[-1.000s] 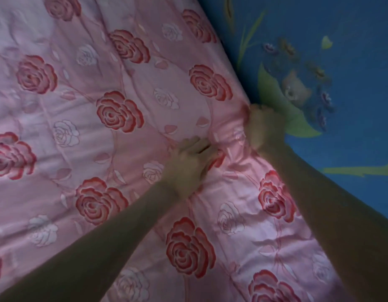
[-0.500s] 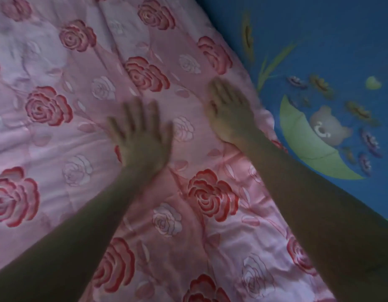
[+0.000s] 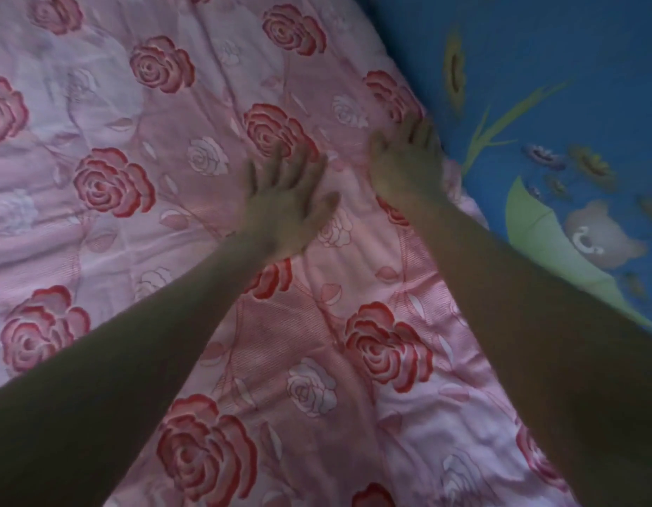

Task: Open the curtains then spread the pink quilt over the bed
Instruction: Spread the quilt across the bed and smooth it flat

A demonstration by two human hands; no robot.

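Now the left hand [image 3: 284, 210] and right hand [image 3: 405, 166], which bunched the edge a second ago, lie spread flat on the pink rose-printed quilt [image 3: 171, 250], apparently smoothing it beside the blue cartoon-printed sheet [image 3: 558, 67].

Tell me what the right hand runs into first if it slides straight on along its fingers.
The right hand lies open on the pink quilt, fingers pointing up and slightly right. Just ahead is the quilt's edge, then the blue sheet; nothing else seems to block it, though depth is unclear.
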